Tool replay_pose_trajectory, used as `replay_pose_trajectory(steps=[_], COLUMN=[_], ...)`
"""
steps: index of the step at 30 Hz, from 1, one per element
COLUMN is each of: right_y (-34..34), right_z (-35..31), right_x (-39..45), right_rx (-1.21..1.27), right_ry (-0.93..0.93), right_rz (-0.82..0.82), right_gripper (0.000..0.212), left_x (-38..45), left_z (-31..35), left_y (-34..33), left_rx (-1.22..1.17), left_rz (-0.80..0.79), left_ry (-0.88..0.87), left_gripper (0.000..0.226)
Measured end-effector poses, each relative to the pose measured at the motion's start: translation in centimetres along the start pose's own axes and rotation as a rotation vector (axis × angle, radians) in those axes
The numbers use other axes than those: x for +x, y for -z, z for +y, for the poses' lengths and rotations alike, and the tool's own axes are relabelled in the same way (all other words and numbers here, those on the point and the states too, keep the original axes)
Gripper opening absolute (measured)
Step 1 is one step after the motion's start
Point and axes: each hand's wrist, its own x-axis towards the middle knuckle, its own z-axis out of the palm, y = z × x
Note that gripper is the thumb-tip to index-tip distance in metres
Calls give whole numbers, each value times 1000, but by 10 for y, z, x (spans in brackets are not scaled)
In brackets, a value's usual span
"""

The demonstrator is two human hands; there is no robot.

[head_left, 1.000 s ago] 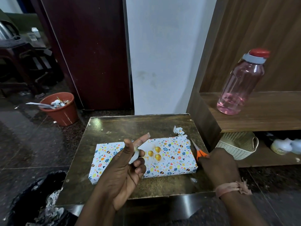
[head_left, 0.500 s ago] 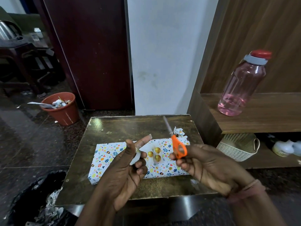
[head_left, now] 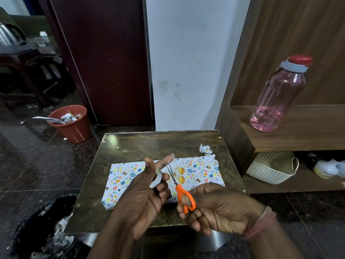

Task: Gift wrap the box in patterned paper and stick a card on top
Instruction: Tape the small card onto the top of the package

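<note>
The surface (head_left: 141,146) carries the wrapped box (head_left: 201,169), a card with gold balloons lying on top. Above it, the left hand (head_left: 143,199) grips a tape roll (head_left: 156,181) with a strip drawn out; the right hand (head_left: 220,208) grasps orange scissors (head_left: 182,191), blades parted at the strip. Taping the card seems under way; next comes a snip.

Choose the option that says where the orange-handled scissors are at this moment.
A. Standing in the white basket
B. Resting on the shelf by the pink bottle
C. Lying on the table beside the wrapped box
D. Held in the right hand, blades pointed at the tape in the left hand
D: the right hand grips the orange-handled scissors, whose blades point up toward the strip of tape held up by the left hand, above the wrapped box.
</note>
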Motion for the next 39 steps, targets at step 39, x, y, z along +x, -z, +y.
replay_pose_trajectory(steps=[39], right_y=[63], right_z=[-4], right_x=[-28], right_rx=[-655], right_ry=[113], right_rz=[1294], right_gripper=[42], left_x=[9], left_z=[-9], left_y=[9], left_rx=[127], left_rz=[-81], left_ry=[-86], left_gripper=[89])
